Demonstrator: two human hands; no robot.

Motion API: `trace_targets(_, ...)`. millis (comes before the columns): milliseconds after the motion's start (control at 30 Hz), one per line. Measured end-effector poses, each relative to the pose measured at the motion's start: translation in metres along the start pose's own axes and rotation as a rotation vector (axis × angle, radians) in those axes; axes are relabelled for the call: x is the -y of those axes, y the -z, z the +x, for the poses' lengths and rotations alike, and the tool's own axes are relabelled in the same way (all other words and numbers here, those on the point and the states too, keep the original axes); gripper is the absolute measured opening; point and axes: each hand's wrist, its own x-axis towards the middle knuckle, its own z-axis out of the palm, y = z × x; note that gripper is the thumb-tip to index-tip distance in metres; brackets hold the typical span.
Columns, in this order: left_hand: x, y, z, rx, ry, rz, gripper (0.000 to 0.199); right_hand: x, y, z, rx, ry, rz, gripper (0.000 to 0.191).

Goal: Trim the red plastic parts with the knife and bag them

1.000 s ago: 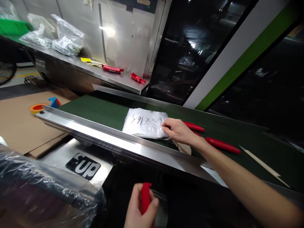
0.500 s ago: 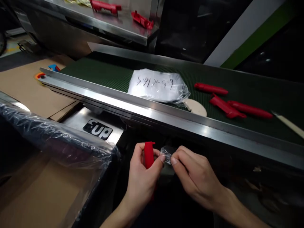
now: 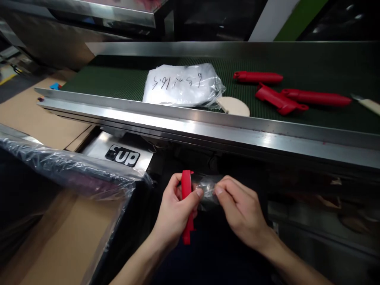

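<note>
My left hand (image 3: 175,211) grips a slim red plastic part (image 3: 187,206), held upright below the conveyor's steel rail (image 3: 208,132). Right beside it, my right hand (image 3: 242,209) pinches a small clear plastic bag (image 3: 207,187) against the part's side. On the green belt (image 3: 118,79) behind lies a white plastic bag (image 3: 182,85) with handwriting on it. Near it rest a pale round disc (image 3: 234,106) and three more red parts (image 3: 276,99).
A cardboard box lined with clear film (image 3: 59,178) stands at my lower left. A steel plate marked "SUP" (image 3: 123,155) sits under the rail. Brown cardboard (image 3: 26,111) lies at far left, a wooden stick (image 3: 368,105) at the belt's right edge.
My right hand left the white bag on the belt and came down to the left hand, now pinching a small clear bag against the red part. The view tilted downward.
</note>
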Motion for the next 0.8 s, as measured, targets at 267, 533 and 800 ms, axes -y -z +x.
trace_targets(267, 0.007, -0.002, 0.012, -0.146, -0.307, 0.564, 0.037, 0.000, 0.011, 0.000, -0.116, 0.005, -0.010, 0.019)
trace_targets(533, 0.021, -0.001, 0.015, 0.013, -0.454, 0.886, 0.064, 0.007, 0.047, 0.009, -0.021, -0.006, -0.011, 0.012)
trace_targets(800, 0.016, 0.006, 0.045, -0.024, -0.196, 0.473, 0.017, 0.001, 0.063, -0.051, -0.261, 0.183, -0.359, 0.022)
